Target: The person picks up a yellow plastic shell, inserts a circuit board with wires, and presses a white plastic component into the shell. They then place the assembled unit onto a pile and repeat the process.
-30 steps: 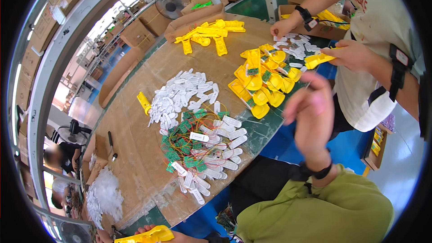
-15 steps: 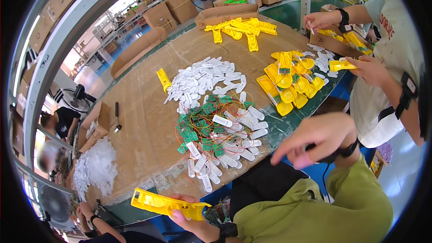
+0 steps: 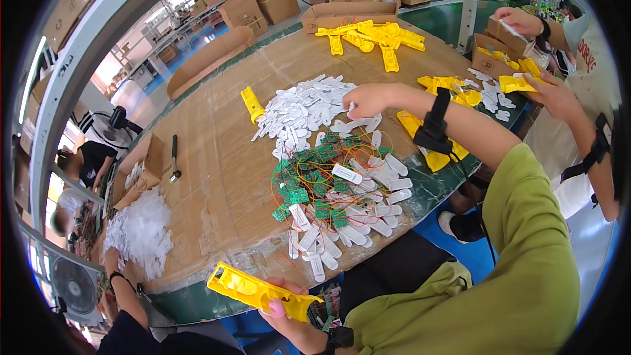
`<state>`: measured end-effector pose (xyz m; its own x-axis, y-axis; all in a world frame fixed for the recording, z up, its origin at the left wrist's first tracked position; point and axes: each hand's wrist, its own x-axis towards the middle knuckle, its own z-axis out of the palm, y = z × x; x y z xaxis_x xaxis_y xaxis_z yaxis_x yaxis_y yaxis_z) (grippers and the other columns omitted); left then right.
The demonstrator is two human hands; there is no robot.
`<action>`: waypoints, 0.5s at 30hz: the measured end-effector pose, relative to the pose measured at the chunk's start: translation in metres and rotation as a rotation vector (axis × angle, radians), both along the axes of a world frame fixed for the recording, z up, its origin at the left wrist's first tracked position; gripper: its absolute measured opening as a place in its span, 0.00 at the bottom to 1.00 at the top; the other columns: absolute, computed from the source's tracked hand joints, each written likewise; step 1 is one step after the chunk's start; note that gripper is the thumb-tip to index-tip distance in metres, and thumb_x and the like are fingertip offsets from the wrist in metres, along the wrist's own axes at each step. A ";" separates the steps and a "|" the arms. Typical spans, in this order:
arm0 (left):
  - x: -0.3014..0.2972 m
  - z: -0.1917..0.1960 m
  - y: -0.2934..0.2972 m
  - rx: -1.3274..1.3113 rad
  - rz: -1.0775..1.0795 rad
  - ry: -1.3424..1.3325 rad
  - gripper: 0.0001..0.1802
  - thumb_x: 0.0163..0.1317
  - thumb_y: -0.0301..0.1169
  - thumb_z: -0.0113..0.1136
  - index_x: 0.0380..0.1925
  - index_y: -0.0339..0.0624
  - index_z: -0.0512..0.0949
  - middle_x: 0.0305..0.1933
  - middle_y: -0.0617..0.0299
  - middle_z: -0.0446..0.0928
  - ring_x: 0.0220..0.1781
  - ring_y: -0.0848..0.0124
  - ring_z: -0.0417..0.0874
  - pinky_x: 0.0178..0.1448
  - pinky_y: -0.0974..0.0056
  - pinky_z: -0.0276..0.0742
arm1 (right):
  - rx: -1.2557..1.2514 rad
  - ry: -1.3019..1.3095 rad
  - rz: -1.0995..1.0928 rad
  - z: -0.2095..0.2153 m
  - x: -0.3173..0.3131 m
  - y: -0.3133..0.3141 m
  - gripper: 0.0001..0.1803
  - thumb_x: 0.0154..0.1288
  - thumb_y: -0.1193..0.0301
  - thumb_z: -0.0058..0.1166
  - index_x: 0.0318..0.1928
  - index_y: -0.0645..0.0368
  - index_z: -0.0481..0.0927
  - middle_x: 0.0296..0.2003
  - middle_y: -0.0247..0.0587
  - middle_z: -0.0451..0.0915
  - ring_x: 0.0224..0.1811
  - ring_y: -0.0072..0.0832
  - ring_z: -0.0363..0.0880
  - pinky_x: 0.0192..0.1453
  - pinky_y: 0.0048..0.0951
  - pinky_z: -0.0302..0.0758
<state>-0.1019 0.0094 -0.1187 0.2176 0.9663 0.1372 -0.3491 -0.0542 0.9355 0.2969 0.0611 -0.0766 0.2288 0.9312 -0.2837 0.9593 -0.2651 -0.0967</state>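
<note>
Yellow plastic housing (image 3: pixel 259 291), long and flat, is held in the left hand (image 3: pixel 289 309) low in the view, just off the near edge of the bench (image 3: pixel 217 158); fingers wrapped around its right end, the rest sticking out to the left, tilted slightly upward.

Right hand (image 3: pixel 368 100) reaches out over the bench, black strap at the wrist. Fingers pinched narrow, touching the pile of white plastic tabs (image 3: pixel 309 108) at its right edge. Cannot tell whether a tab is actually gripped.

Bench top covered in brown cardboard. Nearer than the white pile: a tangle of small green circuit boards (image 3: pixel 309 190) with thin red and yellow wires, mixed with more white oblong pieces (image 3: pixel 368 213) that spill toward the near edge.

Single yellow housing (image 3: pixel 252 105) lies just left of the white pile. Further group of yellow housings (image 3: pixel 368 36) at the far side of the bench, beside a cardboard box (image 3: pixel 348 13). More yellow parts (image 3: pixel 453 85) on the right, beyond the reaching forearm.

Left end of the bench: a heap of clear plastic bags (image 3: pixel 138 233), a small open carton (image 3: pixel 141 171), a dark-handled tool (image 3: pixel 174 158) lying flat.

Another person at the right edge holds a yellow part (image 3: pixel 516 83) in one hand (image 3: pixel 549 92).
</note>
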 end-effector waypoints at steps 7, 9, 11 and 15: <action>0.000 -0.005 0.006 -0.025 0.034 -0.015 0.27 0.50 0.51 0.51 0.35 0.37 0.66 0.18 0.61 0.67 0.20 0.74 0.68 0.24 0.72 0.65 | 0.331 0.393 0.098 -0.024 -0.053 0.017 0.16 0.49 0.69 0.48 0.40 0.61 0.74 0.36 0.45 0.77 0.39 0.37 0.75 0.43 0.32 0.70; 0.008 -0.009 0.007 -0.051 0.020 0.003 0.27 0.50 0.51 0.52 0.35 0.37 0.66 0.19 0.61 0.67 0.20 0.74 0.69 0.24 0.72 0.65 | 0.344 0.352 0.067 -0.035 -0.047 0.017 0.13 0.48 0.71 0.49 0.37 0.60 0.73 0.33 0.43 0.77 0.37 0.36 0.75 0.40 0.33 0.70; 0.013 -0.008 0.008 -0.061 0.058 0.005 0.27 0.50 0.51 0.52 0.35 0.36 0.66 0.19 0.61 0.67 0.20 0.74 0.69 0.24 0.72 0.66 | 0.391 0.355 0.078 -0.037 -0.042 0.015 0.12 0.47 0.72 0.49 0.35 0.60 0.73 0.31 0.43 0.76 0.36 0.36 0.75 0.38 0.34 0.70; 0.013 -0.006 0.007 -0.047 0.111 0.013 0.27 0.49 0.51 0.53 0.36 0.36 0.67 0.19 0.60 0.67 0.20 0.73 0.69 0.25 0.72 0.66 | 0.523 0.380 0.095 -0.017 -0.041 0.003 0.07 0.54 0.74 0.47 0.34 0.61 0.68 0.27 0.41 0.74 0.32 0.31 0.74 0.34 0.32 0.69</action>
<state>-0.0893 0.0163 -0.1247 0.1103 0.9899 0.0890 -0.3316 -0.0477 0.9422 0.2563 0.0645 -0.0939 0.1121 0.9795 0.1674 0.8499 -0.0072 -0.5268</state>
